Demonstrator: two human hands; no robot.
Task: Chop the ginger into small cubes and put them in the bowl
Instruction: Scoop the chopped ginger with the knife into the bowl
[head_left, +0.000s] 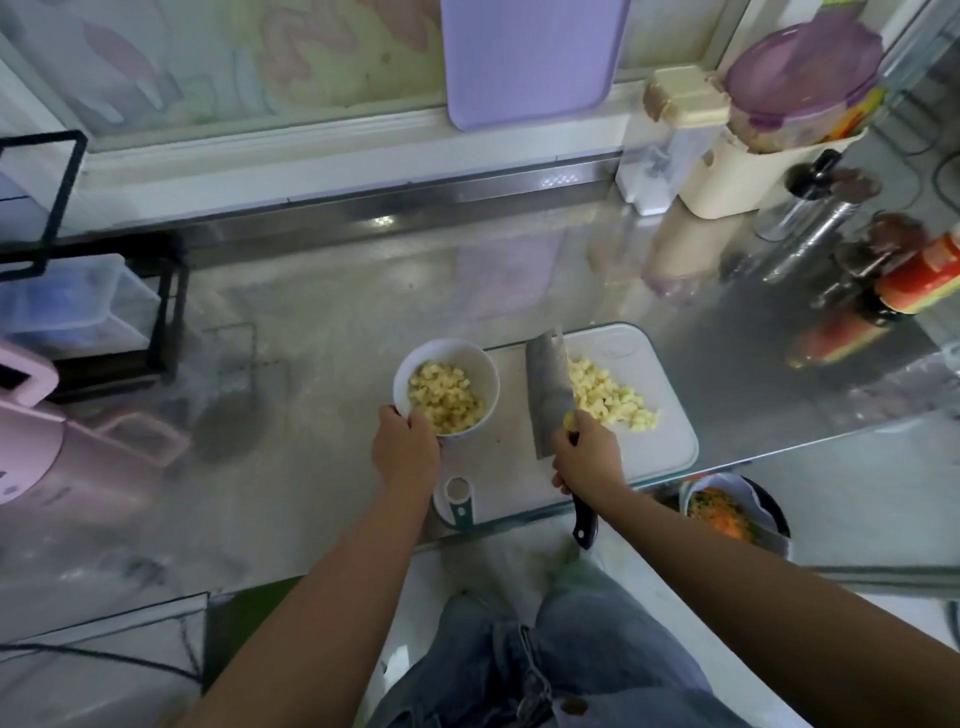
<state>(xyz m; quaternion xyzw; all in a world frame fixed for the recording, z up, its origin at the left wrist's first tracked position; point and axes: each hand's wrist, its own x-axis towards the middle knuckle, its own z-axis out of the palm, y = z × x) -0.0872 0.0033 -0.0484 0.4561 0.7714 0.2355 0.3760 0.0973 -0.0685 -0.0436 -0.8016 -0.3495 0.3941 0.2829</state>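
A white bowl (470, 358) holds pale yellow ginger cubes (445, 397) at the left edge of the white cutting board (670, 447). My left hand (405, 449) grips the bowl's near rim. My right hand (587, 454) grips the black handle of a cleaver (548, 389), whose broad blade stands on the board between the bowl and a pile of ginger cubes (610, 397) lying to the blade's right.
The steel counter carries bottles (919, 275) and containers (727, 171) at the back right, a black rack (104, 312) and pink appliance (31, 447) at left. A purple board (530, 62) leans on the wall. A lined bin (737, 506) with scraps sits below the counter edge.
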